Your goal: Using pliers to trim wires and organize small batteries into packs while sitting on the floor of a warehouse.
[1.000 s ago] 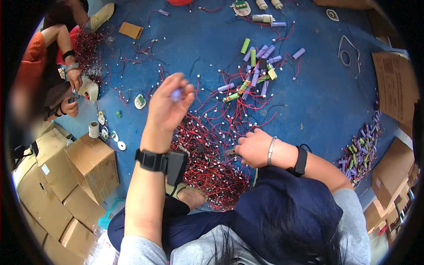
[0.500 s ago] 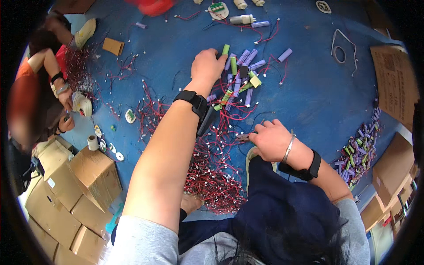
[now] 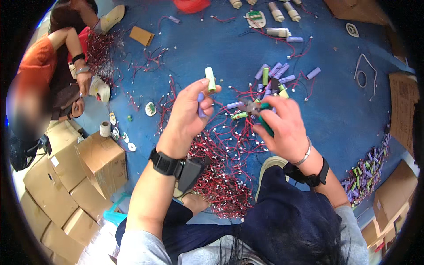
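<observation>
My left hand [image 3: 187, 110] is raised over the blue floor. A light green cylindrical battery cell [image 3: 210, 80] stands pinched between its thumb and fingers, and a purple cell [image 3: 202, 106] is tucked in the curled fingers below. In my right hand [image 3: 285, 128] is a pair of pliers [image 3: 266, 120] with green handles, jaws pointing left. Those jaws hover by a loose heap of purple and green cells [image 3: 276, 70] with red and black leads. Between my arms lies a dense tangle of red wires with white connectors [image 3: 223, 185].
At the left another person's hands [image 3: 83, 81] work near a second wire heap [image 3: 104, 51]. Cardboard boxes [image 3: 104, 161] stand lower left. More cells [image 3: 366, 172] are piled at the right beside cardboard [image 3: 402, 110]. Clear-bodied cylinders [image 3: 278, 32] and a circuit board [image 3: 255, 17] lie at the far side.
My left hand has drawn back from the cell heap with the green and purple cells. My right hand has moved up toward the heap with the pliers. The whole view has shifted.
</observation>
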{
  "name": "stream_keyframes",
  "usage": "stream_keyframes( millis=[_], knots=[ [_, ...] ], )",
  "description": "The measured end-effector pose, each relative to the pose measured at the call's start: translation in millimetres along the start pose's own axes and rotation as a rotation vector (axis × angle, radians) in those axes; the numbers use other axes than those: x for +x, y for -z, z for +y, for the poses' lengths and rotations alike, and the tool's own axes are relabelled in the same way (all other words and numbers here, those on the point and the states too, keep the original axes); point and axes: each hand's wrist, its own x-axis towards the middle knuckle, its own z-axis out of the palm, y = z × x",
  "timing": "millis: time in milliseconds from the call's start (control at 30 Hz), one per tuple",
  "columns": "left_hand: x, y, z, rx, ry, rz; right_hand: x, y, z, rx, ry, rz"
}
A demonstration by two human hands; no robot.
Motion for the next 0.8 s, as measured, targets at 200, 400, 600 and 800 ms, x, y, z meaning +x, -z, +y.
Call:
stream_keyframes(
  millis=[200, 400, 600, 800],
  knots=[
    [-34, -19, -4, -0.338, 0.045, -0.087, 22, -10, -7, -0.303, 0.113, 0.255],
    [-45, -33, -5, -0.303, 0.066, -0.123, 19, -7, -9, -0.597, 0.188, 0.381],
    [-56, -39, -3, -0.256, 0.068, -0.085, 18, -2, -9, -0.727, 0.214, 0.472],
    [-56, -34, -2, -0.242, 0.092, -0.13, 16, -3, -10, -0.806, 0.266, 0.487]
  ],
)
